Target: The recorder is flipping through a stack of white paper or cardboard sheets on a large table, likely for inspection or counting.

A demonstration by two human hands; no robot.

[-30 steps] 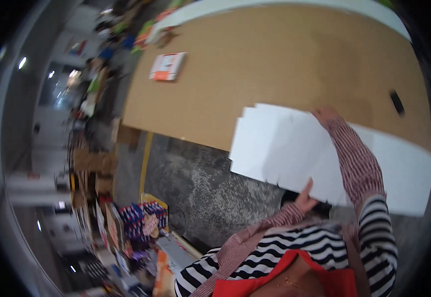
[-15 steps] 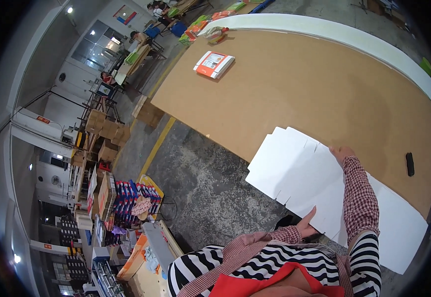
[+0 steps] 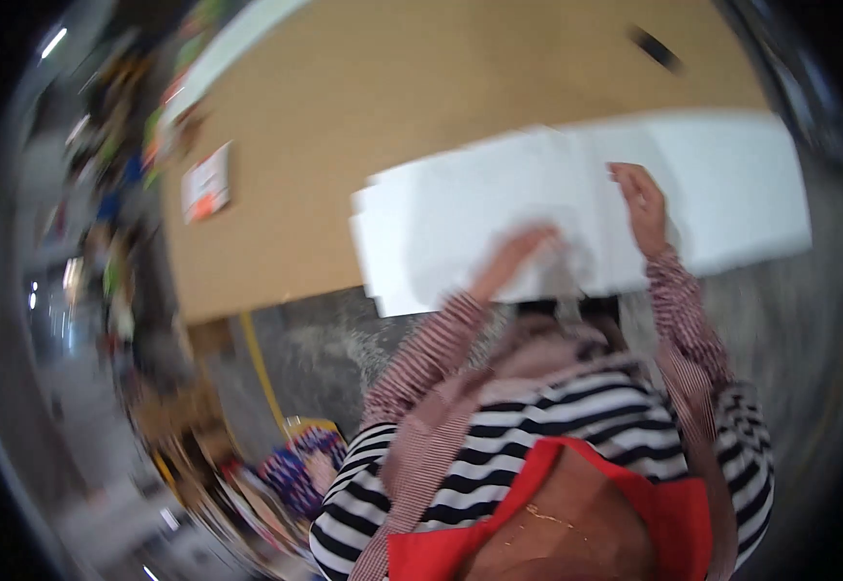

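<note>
Brown desk (image 3: 412,97) beyond the fingers (image 3: 636,176), white card (image 3: 584,189) beneath them: right hand (image 3: 648,215) has left the card's far edge, fingers loosely curled around nothing, left hand (image 3: 516,258) now reaches over it, fingers too blurred to tell, so that edge looks freed.

The card sheet (image 3: 460,194) lies along the near side of the tabletop (image 3: 421,77), its near left corner reaching past the edge. Over the sheet are the left hand (image 3: 518,254) and, to its right and slightly farther off, the right hand (image 3: 642,203); contact cannot be told. The flat box (image 3: 208,184) sits on the tabletop's left side, well apart from the sheet. Beyond the sheet, at far right, lies a blurred oblong object (image 3: 655,48). Cartons (image 3: 184,416) stand left of the floor line (image 3: 264,373).
</note>
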